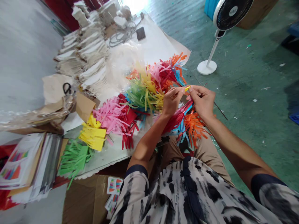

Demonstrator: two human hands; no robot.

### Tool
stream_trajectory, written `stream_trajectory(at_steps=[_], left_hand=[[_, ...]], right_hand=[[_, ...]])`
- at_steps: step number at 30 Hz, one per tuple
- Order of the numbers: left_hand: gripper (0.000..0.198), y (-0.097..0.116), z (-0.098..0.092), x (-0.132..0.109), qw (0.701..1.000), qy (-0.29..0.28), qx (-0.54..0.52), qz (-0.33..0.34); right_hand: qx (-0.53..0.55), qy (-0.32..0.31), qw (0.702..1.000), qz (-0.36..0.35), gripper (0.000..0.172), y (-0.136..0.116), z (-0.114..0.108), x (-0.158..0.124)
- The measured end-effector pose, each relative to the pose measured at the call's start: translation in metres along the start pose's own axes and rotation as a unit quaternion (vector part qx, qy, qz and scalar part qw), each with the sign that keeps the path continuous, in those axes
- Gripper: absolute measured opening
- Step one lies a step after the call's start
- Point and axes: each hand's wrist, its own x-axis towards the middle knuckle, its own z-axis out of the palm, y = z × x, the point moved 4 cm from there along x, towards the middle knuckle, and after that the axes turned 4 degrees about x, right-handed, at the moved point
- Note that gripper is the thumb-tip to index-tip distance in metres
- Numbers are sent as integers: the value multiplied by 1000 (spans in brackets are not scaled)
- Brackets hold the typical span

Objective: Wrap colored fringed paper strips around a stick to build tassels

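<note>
Green fringe (74, 157) and yellow fringe (92, 134) are lying on the desk (105, 158). Between them, the left hand (171, 101) and right hand (202, 101) are clenching a yellow strip (187, 89), both grips closed, just above a multicoloured fringe (149, 90).

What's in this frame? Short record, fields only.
left hand: pinching a small yellow paper strip
right hand: pinching the same strip from the other side
things: multicoloured fringed paper, running from the table to the person's lap
rest: black-handled scissors; stacked cream bundles; printed colour sheets; white pedestal fan on a green floor
</note>
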Motion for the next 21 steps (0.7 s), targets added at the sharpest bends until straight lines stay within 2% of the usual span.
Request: stream_trajectory(at_steps=[4, 9, 14, 16, 21], left_hand=[[31, 1, 0, 1, 999, 17, -19, -33], [22, 3, 0, 0, 996, -15, -47, -71], [26, 3, -3, 0, 994, -12, -67, -89], [31, 4, -5, 1, 990, -35, -89, -105], [44, 9, -12, 5, 964, -154, -126, -175]], right_hand=[[-2, 2, 1000, 5, 49, 2, 1, 1], [-4, -10, 1000, 6, 56, 2, 2, 1], [-1, -22, 1000, 8, 57, 2, 5, -1], [4, -27, 1000, 6, 55, 3, 6, -1], [-2, -34, 999, 6, 50, 7, 7, 2]])
